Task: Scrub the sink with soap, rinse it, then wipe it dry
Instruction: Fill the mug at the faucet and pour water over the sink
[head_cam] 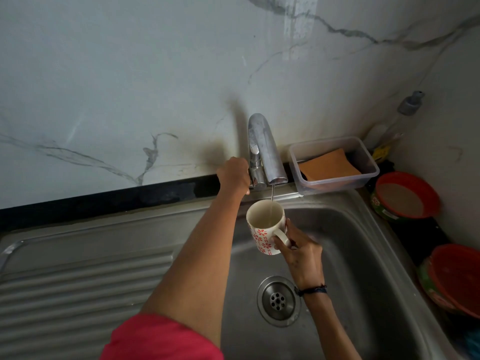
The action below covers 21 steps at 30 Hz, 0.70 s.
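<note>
No words, numbers or brand names can be read anywhere. The mug (265,227) bears only a red flower-and-dash pattern, no lettering. At the far right, a yellow label (380,152) on the bottle (394,131) in the corner behind the plastic box is too blurred to make out.

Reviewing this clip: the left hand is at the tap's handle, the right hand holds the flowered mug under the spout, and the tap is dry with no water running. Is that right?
Not quite. The head view shows a thin stream of water falling from the tap into the mug. The rest stands: the left hand is at the handle and the right hand holds the mug under the spout.
</note>
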{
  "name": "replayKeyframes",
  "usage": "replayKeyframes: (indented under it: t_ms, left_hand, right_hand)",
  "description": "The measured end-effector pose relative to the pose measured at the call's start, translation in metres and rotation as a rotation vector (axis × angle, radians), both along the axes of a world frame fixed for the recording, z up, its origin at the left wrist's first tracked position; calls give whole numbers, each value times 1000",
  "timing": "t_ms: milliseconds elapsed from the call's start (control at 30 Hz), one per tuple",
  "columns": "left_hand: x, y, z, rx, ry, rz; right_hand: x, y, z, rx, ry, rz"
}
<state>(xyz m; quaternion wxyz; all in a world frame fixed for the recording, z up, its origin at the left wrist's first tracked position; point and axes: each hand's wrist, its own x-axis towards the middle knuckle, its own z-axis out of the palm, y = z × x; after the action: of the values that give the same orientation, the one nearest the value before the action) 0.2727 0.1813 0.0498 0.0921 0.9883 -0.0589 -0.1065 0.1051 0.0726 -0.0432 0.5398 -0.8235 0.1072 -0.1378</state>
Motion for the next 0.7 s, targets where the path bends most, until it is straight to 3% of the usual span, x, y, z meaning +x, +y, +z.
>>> replayKeyframes:
  t_ms: [700]
  left_hand:
    - [2, -1, -8, -17, -79, -18]
  right_hand:
    - [1, 4, -17, 46, 43, -43]
